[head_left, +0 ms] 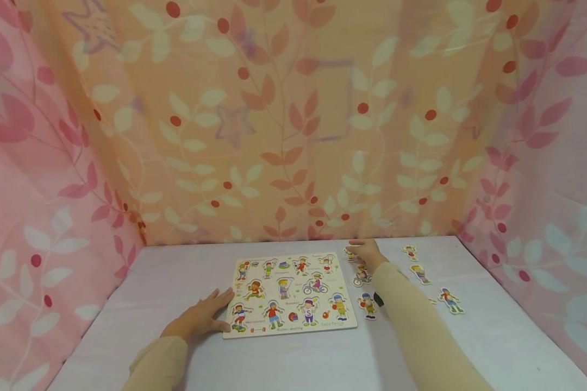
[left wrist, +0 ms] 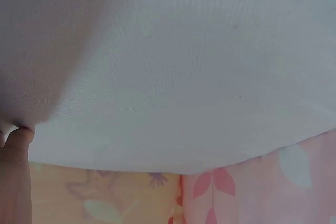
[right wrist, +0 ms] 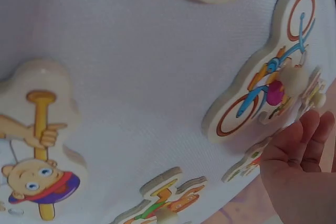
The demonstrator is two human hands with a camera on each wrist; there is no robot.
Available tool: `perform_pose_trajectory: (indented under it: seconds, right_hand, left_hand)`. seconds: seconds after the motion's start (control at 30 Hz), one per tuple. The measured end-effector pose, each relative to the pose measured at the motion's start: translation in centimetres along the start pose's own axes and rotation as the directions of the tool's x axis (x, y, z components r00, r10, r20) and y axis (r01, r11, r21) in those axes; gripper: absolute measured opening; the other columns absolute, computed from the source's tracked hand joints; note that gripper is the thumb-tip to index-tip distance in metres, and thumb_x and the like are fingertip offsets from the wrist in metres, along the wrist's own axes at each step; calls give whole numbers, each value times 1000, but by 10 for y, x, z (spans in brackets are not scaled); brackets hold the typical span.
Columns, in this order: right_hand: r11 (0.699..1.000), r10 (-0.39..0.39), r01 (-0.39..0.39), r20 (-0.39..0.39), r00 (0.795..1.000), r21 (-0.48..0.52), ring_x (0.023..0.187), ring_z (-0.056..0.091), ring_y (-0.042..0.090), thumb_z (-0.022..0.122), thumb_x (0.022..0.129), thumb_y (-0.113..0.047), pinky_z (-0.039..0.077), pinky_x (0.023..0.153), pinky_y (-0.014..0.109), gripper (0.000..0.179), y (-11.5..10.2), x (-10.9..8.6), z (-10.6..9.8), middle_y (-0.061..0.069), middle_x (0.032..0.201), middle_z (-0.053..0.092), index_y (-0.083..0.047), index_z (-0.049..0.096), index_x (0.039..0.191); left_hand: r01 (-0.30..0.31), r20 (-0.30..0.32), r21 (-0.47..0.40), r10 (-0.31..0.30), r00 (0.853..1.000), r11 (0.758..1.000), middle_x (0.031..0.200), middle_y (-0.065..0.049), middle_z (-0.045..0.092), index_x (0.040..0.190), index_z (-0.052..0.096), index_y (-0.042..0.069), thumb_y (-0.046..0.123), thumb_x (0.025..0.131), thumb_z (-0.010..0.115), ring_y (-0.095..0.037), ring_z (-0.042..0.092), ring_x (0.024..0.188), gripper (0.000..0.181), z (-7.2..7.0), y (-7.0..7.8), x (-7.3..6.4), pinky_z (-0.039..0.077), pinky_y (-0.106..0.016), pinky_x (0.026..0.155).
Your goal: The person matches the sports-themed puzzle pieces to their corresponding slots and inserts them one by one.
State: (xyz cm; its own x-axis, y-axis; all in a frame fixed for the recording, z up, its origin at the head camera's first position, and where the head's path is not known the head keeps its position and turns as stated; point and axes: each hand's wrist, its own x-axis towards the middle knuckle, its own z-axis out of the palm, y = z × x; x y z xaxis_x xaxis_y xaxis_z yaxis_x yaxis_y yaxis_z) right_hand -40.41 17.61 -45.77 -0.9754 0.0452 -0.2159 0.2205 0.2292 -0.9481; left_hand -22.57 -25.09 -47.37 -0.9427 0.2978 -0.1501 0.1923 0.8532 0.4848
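Observation:
A flat puzzle board (head_left: 293, 293) printed with sports figures lies on the table. My left hand (head_left: 203, 315) rests at its left edge, fingers spread and thumb by the lower corner; only a fingertip area of this hand (left wrist: 18, 153) shows in the left wrist view. To the right of the board, my right hand (head_left: 367, 252) reaches over a small figure piece (head_left: 349, 254). In the right wrist view, the fingertips of that hand (right wrist: 302, 166) are close to a knobbed piece (right wrist: 315, 94), without a visible grip on it. A cyclist piece (right wrist: 257, 85) with a knob lies beside them.
More wooden pieces lie right of the board: a table-tennis figure (head_left: 368, 307), a red-and-white figure (head_left: 410, 252), a golfer (head_left: 420, 274) and a skater (head_left: 451, 301). One more is partly covered by the right sleeve (head_left: 406, 315). Floral curtains (head_left: 293, 119) enclose the table's back and sides.

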Motion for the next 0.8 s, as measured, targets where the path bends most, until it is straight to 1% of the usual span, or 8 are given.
perform_pose_trajectory:
  seconds: [0.07,0.17,0.3,0.4,0.5,0.63,0.73,0.8]
  right_hand:
    - [1000,-23,23,1,1000,15,51,48,8,65,89,2,48,53,20,44,3,3,0,25,116,63,12,53,130]
    - [999,-40,40,-7,999,-19,56,56,10,67,88,2,50,53,20,44,7,5,-2,21,103,66,14,54,128]
    - [996,-50,49,-8,999,-76,48,49,9,69,87,-1,43,46,19,41,10,8,-3,9,77,65,15,58,123]
    - [995,-59,60,9,998,-84,43,43,8,68,87,0,39,43,19,39,12,10,-3,5,62,59,18,58,119]
    - [992,-53,54,13,999,-116,43,43,9,67,86,1,38,43,19,38,12,13,-2,2,57,55,19,58,118]
    - [980,16,-17,-6,1000,-200,46,43,10,67,86,-1,37,45,20,36,10,16,-1,2,57,51,15,60,118]
    - [973,45,-45,-5,999,-227,46,44,10,68,86,0,38,45,20,34,8,17,0,2,58,54,14,61,116]
    - [972,40,-39,-1,999,-231,45,45,10,68,84,2,39,44,20,33,7,19,1,2,59,56,14,63,114]
  left_hand:
    - [-2,0,5,2,1000,1000,154,-15,33,146,41,2,41,72,79,-46,19,141,92,0,1,0,16,-69,109]
    - [-7,5,5,7,1000,1000,154,-16,32,146,41,2,42,71,79,-47,19,141,93,0,2,1,15,-69,109]
    - [4,9,9,-4,1000,1000,155,-15,31,146,41,3,42,71,79,-47,17,142,93,0,3,1,15,-70,108]
    - [16,15,14,-16,1000,1000,156,-13,30,147,41,4,42,71,79,-46,17,143,93,0,3,1,15,-70,108]
    - [32,14,11,-32,999,999,156,-12,30,147,41,5,42,71,79,-45,17,143,92,0,3,1,15,-70,108]
    - [42,12,19,-42,999,999,156,-12,30,147,41,6,43,71,79,-44,18,143,92,0,4,1,16,-71,107]
    - [52,11,23,-53,999,998,156,-11,30,147,41,7,42,71,79,-44,18,143,92,0,4,1,16,-71,107]
    - [62,8,25,-63,998,998,157,-10,30,147,41,7,42,71,79,-44,18,143,92,0,4,1,17,-72,107]
